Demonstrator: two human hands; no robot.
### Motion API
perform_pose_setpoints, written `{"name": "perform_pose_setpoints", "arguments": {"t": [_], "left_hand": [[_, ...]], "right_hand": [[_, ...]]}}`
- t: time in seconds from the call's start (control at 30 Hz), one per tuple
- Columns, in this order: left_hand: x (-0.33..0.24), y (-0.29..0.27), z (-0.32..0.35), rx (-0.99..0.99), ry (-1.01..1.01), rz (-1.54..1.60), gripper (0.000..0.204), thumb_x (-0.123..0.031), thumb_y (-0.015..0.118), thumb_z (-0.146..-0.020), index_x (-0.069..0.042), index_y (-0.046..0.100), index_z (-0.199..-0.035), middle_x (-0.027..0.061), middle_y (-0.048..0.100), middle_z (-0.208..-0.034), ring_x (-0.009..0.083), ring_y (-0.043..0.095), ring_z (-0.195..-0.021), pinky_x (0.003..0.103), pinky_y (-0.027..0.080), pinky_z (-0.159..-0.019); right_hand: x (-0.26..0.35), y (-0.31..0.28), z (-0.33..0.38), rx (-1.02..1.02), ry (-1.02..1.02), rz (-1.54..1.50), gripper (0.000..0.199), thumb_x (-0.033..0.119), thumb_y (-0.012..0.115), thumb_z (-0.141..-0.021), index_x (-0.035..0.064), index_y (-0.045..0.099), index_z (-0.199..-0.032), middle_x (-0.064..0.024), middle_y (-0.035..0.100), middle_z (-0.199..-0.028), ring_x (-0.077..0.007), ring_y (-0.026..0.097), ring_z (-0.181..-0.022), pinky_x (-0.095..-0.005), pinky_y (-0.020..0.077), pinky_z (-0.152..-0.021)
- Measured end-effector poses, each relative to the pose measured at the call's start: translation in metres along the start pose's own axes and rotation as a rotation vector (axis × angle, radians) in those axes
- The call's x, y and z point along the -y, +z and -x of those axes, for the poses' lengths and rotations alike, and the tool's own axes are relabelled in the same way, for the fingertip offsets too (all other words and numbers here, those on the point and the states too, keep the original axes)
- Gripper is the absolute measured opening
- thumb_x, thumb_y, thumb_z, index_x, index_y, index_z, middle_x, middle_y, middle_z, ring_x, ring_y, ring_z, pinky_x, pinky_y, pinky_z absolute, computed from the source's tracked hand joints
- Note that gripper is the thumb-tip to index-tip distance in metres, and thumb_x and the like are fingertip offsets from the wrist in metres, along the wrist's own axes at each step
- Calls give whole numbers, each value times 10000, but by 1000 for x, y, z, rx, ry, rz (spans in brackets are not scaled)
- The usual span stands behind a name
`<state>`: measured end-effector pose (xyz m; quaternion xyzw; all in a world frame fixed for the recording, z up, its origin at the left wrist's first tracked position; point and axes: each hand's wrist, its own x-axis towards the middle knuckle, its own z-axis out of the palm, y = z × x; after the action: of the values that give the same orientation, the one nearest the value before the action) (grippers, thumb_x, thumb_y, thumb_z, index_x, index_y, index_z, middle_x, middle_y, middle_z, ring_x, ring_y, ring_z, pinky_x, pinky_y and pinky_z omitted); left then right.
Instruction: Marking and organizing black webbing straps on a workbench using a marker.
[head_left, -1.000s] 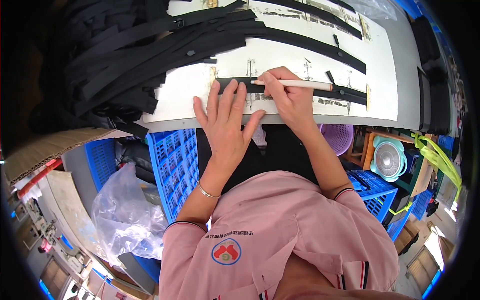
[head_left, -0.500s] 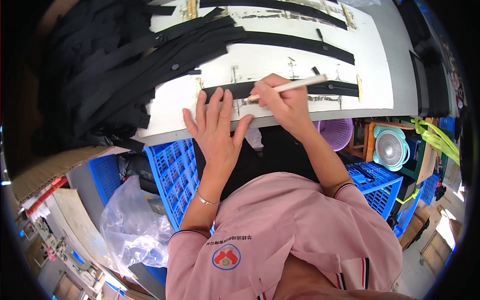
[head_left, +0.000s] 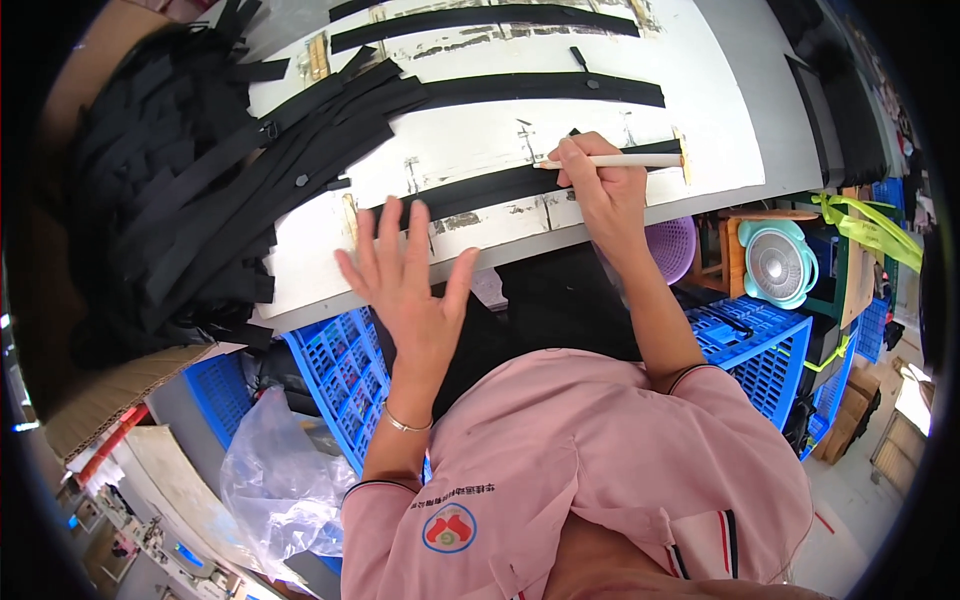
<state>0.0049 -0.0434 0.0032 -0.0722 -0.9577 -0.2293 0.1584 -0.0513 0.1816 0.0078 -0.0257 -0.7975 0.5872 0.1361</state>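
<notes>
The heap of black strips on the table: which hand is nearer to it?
Left. The left hand is just right of the heap, fingers spread; the right hand is farther right, holding a white pencil.

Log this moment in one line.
left hand: spread, at left end of black strip | right hand: gripping white pencil, tip at strip | beneath: white board

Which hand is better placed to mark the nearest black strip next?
Probably the right hand: it holds the white pencil, its tip by the far edge of the black strip. The left hand shows no tool, its fingers spread at the strip's left end.
</notes>
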Motion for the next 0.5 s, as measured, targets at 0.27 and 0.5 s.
{"name": "perform_pose_setpoints", "arguments": {"t": [0.27, 0.5], "left_hand": [[-46, 36, -32, 45, 192, 357, 350, -175, 776, -889, -40, 729, -1209, 105, 637, -1264, 307, 568, -1147, 495, 380, -1095], [-47, 41, -33, -3, 189, 270, 287, -120, 781, -874, -83, 769, -1159, 68, 682, -1213, 280, 590, -1112, 414, 411, -995]], "right_hand": [[-1, 2, -1, -6, -31, 1, 191, 119, 637, -1013, -21, 714, -908, -39, 660, -708, -70, 563, -619, -257, 435, -562], [-2, -3, 2, 20, -52, -2, 213, 136, 644, -1010, -21, 698, -876, -67, 660, -686, -86, 564, -588, -274, 434, -540]]}}
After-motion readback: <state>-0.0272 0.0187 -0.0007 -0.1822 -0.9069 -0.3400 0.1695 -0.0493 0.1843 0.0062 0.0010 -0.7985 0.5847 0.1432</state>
